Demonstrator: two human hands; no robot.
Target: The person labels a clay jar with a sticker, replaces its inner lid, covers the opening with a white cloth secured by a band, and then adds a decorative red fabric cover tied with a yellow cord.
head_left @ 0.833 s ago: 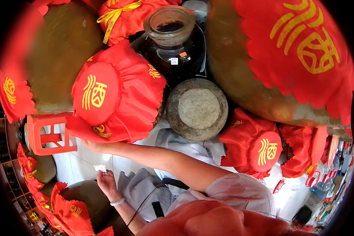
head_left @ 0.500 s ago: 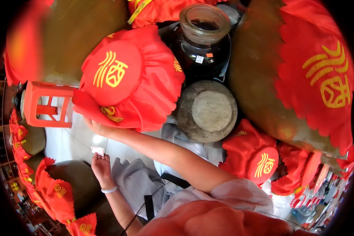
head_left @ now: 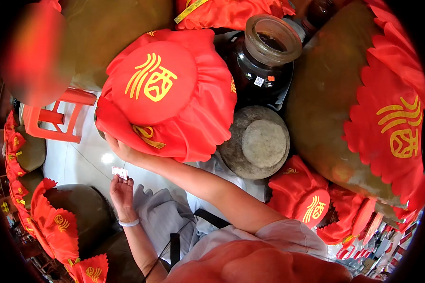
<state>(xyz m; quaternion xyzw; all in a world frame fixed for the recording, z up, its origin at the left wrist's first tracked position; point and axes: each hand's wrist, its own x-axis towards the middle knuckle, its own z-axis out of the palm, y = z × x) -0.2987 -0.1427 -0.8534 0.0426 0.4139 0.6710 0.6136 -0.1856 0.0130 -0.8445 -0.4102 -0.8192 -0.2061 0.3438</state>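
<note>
My left hand (head_left: 122, 192) is closed in a pinch on a small white label card (head_left: 119, 172) with a reddish border. A pale bracelet circles that wrist. My right arm crosses leftward to a jar whose red cloth cover (head_left: 170, 85) has yellow lettering and a yellow ribbon. My right hand (head_left: 121, 149) is at the lower edge of this cover, against the jar's side; its fingertips are hidden there. A sliver of the jar's brown body (head_left: 99, 128) shows under the cloth's left edge.
A red plastic stool (head_left: 56, 118) stands at the left. Behind the covered jar is a dark-filled glass jar (head_left: 274, 40). A round grey stone-like lid (head_left: 266, 143) lies to the right. Large brown jars with red covers surround me, including a big one (head_left: 330, 108) at right.
The view has shifted, so the covered jar and glass jar appear farther right. My left hand still holds the card, and my right hand stays at the cover's edge.
</note>
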